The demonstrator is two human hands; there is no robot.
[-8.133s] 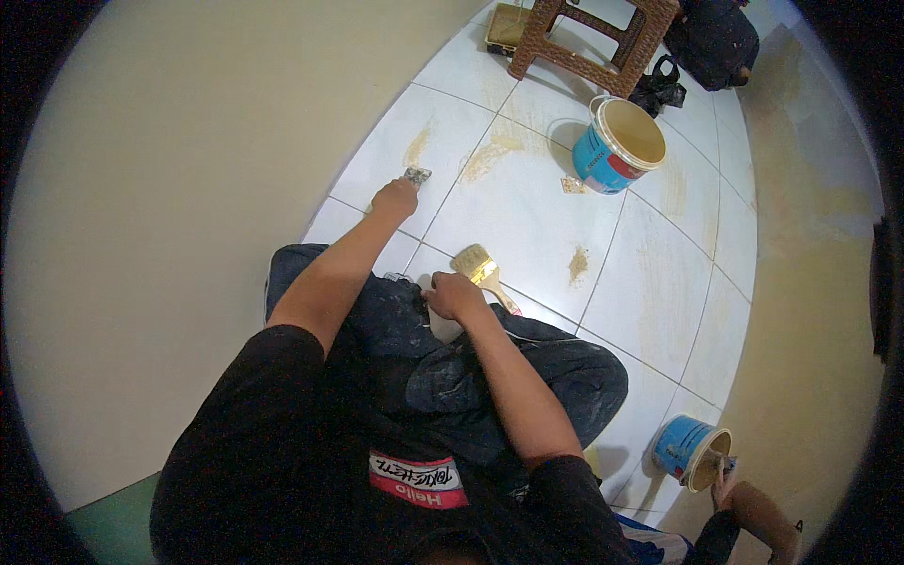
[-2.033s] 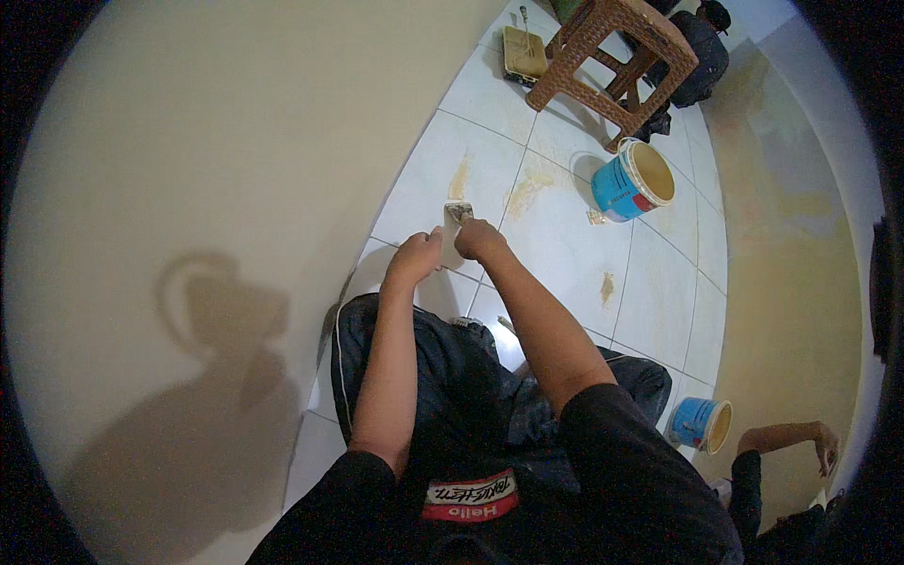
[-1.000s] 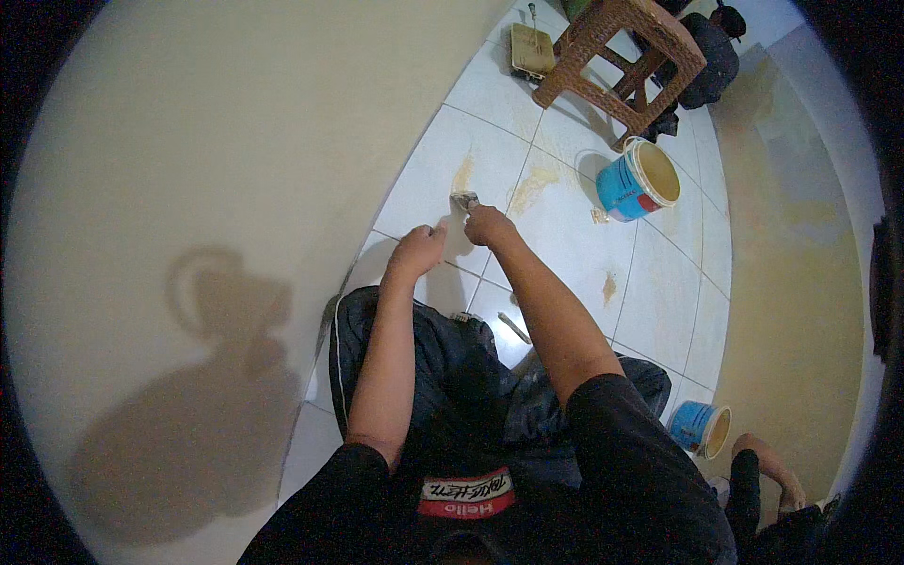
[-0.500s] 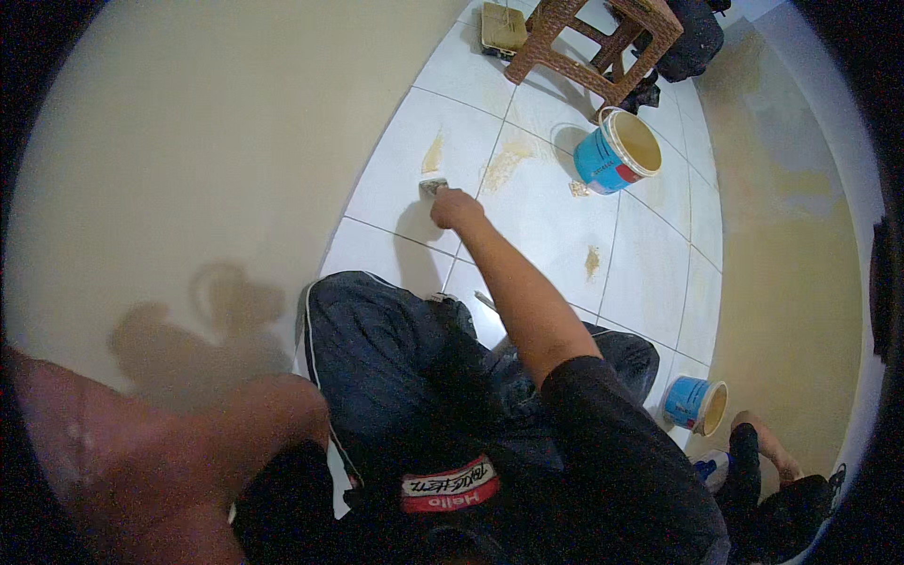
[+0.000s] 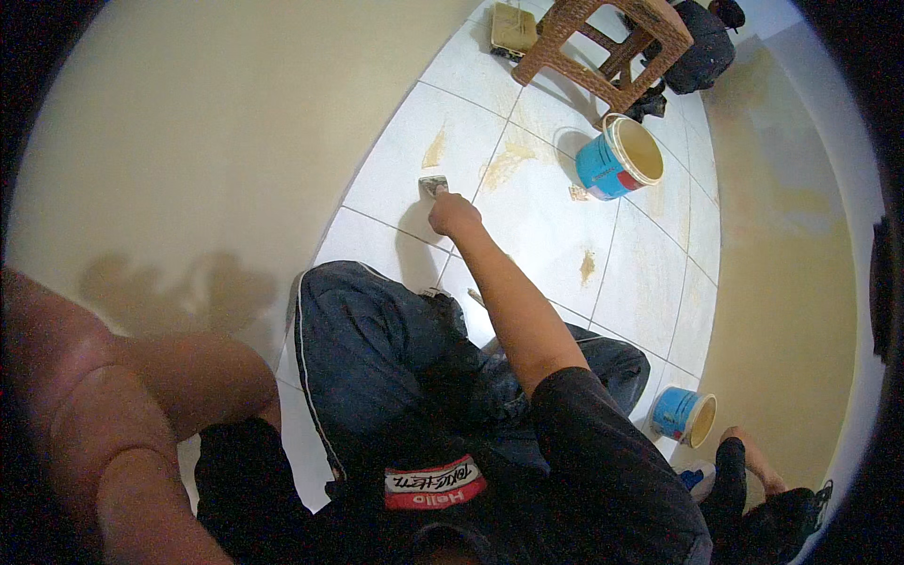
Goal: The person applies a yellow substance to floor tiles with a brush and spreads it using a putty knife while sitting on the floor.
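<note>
My right hand (image 5: 456, 216) is closed round a small scraper (image 5: 432, 183) with a flat, broad blade. The blade is low over the white floor tiles (image 5: 395, 151), just on the near side of a beige smear (image 5: 434, 149); whether it touches the tile I cannot tell. My bent left arm (image 5: 202, 377) looms large and soft at the lower left, raised close to the camera. Its hand cannot be told apart from the arm, and the fingers do not show clearly. My legs in dark trousers (image 5: 367, 348) are folded on the floor.
A blue bucket (image 5: 603, 168) stands ahead right, beyond another beige patch (image 5: 509, 166). Farther off are a brown stool (image 5: 612, 47), a beige-coated tray (image 5: 514, 28) and a person in black (image 5: 702, 47). Another person's arm (image 5: 753, 461) is near a second blue bucket (image 5: 675, 414). A beige wall (image 5: 207, 141) runs along the left.
My left arm has shifted upward and folded more, and its shadow on the wall has changed shape. The view has moved slightly. My right hand keeps the scraper at nearly the same spot.
</note>
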